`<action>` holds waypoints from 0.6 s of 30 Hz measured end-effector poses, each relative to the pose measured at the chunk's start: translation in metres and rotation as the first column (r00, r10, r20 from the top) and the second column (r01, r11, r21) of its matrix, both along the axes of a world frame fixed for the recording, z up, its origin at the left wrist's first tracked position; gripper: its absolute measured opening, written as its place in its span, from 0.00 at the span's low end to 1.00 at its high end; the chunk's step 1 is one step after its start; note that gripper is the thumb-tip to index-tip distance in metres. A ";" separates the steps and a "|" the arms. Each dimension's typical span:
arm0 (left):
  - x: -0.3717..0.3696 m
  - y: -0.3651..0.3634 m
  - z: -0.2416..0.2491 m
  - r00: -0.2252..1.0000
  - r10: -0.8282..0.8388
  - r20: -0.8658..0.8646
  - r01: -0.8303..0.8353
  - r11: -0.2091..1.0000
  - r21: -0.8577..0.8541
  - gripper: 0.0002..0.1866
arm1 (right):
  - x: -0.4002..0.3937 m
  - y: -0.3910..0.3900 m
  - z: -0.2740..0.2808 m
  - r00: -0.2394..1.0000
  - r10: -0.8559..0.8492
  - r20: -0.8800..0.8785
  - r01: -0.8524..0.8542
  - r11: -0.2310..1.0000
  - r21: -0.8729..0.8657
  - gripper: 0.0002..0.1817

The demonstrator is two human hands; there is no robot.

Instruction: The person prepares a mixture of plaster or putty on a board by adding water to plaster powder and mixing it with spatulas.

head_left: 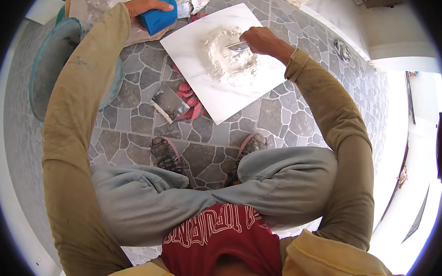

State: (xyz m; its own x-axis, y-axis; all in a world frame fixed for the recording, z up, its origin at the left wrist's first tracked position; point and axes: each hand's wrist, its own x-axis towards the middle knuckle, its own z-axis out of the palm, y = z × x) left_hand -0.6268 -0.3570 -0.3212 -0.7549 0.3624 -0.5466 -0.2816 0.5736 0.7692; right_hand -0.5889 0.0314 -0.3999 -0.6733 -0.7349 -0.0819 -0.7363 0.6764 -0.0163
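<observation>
At the top of the head view, my left hand [148, 7] is closed around a blue block-shaped thing [160, 18]; its exact kind I cannot tell. It is held over crumpled brown paper [92, 3], just left of a white marbled tile [222, 103]. A heap of pale powder [233, 70], hollowed in the middle, lies on that tile. My right hand [261, 40] grips a scraper [238, 46], with its flat metal blade down at the powder's upper part. The scraper's handle is hidden inside my fist.
A large translucent bucket [34, 78] lies at the left. Close to the tile's lower left corner are a flat trowel [169, 103] and red strips [194, 105]. My shoes [166, 153] stand on the stone-patterned floor [127, 93]. A grey coil [342, 50] lies near the right wall.
</observation>
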 end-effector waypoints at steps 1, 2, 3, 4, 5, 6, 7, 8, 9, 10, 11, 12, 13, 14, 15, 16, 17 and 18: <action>0.002 0.003 0.003 0.999 0.011 -0.034 -0.011 1.000 -0.011 0.47 | 0.003 -0.001 -0.006 0.999 0.028 -0.044 -0.029 0.999 -0.023 0.10; 0.002 0.007 0.005 0.999 0.008 -0.036 -0.008 1.000 -0.011 0.47 | 0.000 0.001 -0.008 0.999 -0.025 -0.032 0.025 1.000 0.017 0.10; 0.002 0.007 0.004 0.999 -0.001 -0.032 0.001 1.000 -0.004 0.47 | -0.001 -0.002 -0.001 0.997 -0.075 -0.020 0.076 0.995 0.059 0.09; 0.002 0.005 0.003 1.000 -0.004 -0.028 0.004 1.000 0.003 0.47 | -0.005 -0.004 0.008 0.997 -0.069 -0.021 0.070 0.996 0.060 0.09; 0.001 0.003 0.003 1.000 0.004 -0.029 -0.004 1.000 0.001 0.47 | -0.008 -0.008 0.016 0.990 -0.140 0.010 0.139 0.990 0.037 0.08; -0.002 0.002 0.002 1.000 -0.011 0.000 0.011 1.000 -0.001 0.47 | -0.012 -0.008 0.015 0.977 -0.211 0.043 0.211 0.977 0.014 0.08; -0.004 0.002 0.001 0.999 -0.032 0.030 0.032 0.999 -0.003 0.47 | -0.012 -0.010 0.009 0.977 -0.210 0.044 0.210 0.978 0.010 0.08; -0.004 0.003 -0.001 0.999 -0.035 0.030 0.036 0.999 -0.005 0.47 | -0.009 -0.012 0.002 0.982 -0.188 0.021 0.188 0.982 -0.018 0.07; -0.001 0.006 0.000 1.000 -0.021 0.019 0.021 1.000 -0.010 0.48 | -0.005 -0.013 -0.002 0.986 -0.169 -0.006 0.168 0.985 -0.043 0.07; 0.001 0.010 0.002 1.000 -0.008 0.006 0.008 1.000 -0.014 0.48 | -0.001 -0.014 -0.006 0.986 -0.159 0.055 0.160 0.987 -0.009 0.07; 0.000 0.013 0.005 1.000 -0.014 0.001 0.014 1.000 -0.014 0.48 | 0.000 -0.015 -0.008 0.980 -0.185 0.074 0.185 0.983 0.015 0.08; 0.002 0.016 0.006 1.000 -0.027 -0.002 0.027 1.000 -0.002 0.48 | 0.000 -0.013 -0.002 0.976 -0.199 0.085 0.201 0.980 -0.007 0.08; 0.003 0.016 0.007 0.999 -0.033 -0.006 0.033 0.999 0.010 0.47 | 0.001 -0.015 0.008 0.974 -0.206 0.096 0.209 0.977 -0.030 0.08; 0.003 0.017 0.007 1.000 -0.026 -0.005 0.026 1.000 0.008 0.47 | 0.001 -0.015 0.019 0.975 -0.198 0.097 0.202 0.979 -0.032 0.08; 0.002 0.017 0.007 0.999 -0.042 -0.016 0.042 0.999 0.015 0.48 | 0.003 -0.017 0.034 0.962 -0.252 0.101 0.250 0.968 0.035 0.11; 0.003 0.019 0.007 0.998 -0.060 -0.027 0.061 0.998 0.023 0.48 | 0.004 -0.018 0.040 0.946 -0.308 0.101 0.298 0.949 0.102 0.13; 0.003 0.021 0.008 0.998 -0.060 -0.024 0.061 0.998 0.021 0.48 | 0.005 -0.018 0.039 0.946 -0.308 0.104 0.298 0.949 0.102 0.13; 0.005 0.025 0.012 0.997 -0.080 -0.021 0.081 0.996 0.036 0.48 | 0.006 -0.017 0.036 0.940 -0.320 0.118 0.306 0.944 0.119 0.14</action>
